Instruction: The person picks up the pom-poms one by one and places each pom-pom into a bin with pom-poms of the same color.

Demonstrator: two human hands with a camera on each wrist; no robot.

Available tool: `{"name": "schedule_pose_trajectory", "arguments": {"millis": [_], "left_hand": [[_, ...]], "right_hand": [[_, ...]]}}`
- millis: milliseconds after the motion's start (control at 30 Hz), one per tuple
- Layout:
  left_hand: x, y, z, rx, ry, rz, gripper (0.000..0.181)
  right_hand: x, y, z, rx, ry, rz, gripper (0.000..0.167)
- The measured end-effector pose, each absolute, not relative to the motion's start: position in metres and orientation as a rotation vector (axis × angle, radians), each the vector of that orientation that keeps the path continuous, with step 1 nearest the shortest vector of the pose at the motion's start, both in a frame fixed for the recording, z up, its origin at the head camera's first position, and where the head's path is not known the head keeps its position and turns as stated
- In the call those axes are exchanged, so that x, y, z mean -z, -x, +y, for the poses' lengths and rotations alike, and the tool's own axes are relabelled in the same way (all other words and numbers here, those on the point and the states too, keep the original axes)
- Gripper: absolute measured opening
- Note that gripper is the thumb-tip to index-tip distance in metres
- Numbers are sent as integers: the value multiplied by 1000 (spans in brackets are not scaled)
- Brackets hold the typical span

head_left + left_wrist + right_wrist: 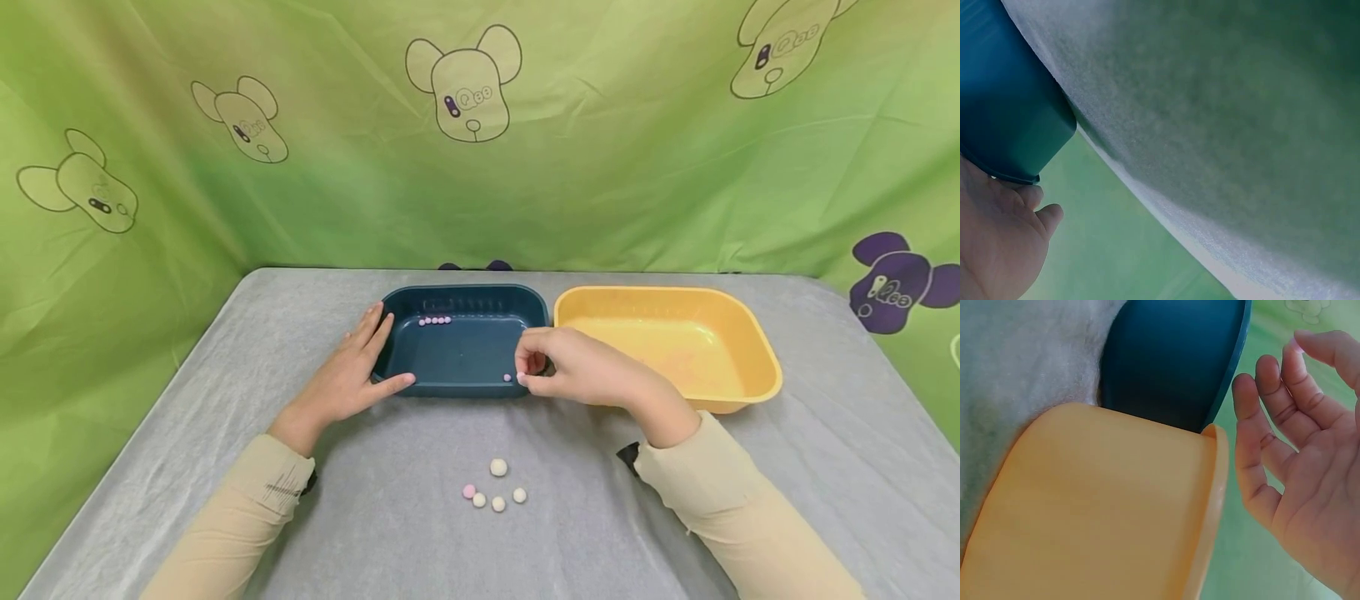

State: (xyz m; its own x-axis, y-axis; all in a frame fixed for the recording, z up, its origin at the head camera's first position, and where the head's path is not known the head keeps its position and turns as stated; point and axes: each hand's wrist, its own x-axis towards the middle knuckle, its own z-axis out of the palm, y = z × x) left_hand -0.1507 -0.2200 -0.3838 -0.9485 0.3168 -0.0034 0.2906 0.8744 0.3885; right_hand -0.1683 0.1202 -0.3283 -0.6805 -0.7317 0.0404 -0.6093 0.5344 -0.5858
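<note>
The right hand (577, 367) pinches a small pink ball (522, 379) between thumb and forefinger, over the lower right corner of a dark blue basin (459, 389) at mid-frame. The ball is round and shows no long axis; the basin's long axis runs left to right across the frame. The left hand (345, 379) lies with fingers spread on the basin's left end, thumb at the near rim. Just left of the pinched ball is another pink ball (507, 377); a row of pink balls (435, 321) runs left to right in the basin's upper left.

The right hand and wrist partly cover a yellow basin (753, 342), right of centre, its long axis also left to right. Below, on the grey-covered bench (375, 517), sit several white balls (498, 467) and a pink one. A green curtain (337, 192) fills the background.
</note>
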Motion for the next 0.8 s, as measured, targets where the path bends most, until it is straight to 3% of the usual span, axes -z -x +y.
{"name": "schedule_pose_trajectory", "arguments": {"millis": [800], "left_hand": [[386,152,-220,-583,-486,2988,100]], "right_hand": [[333,192,108,954,1064,2550,8]]}}
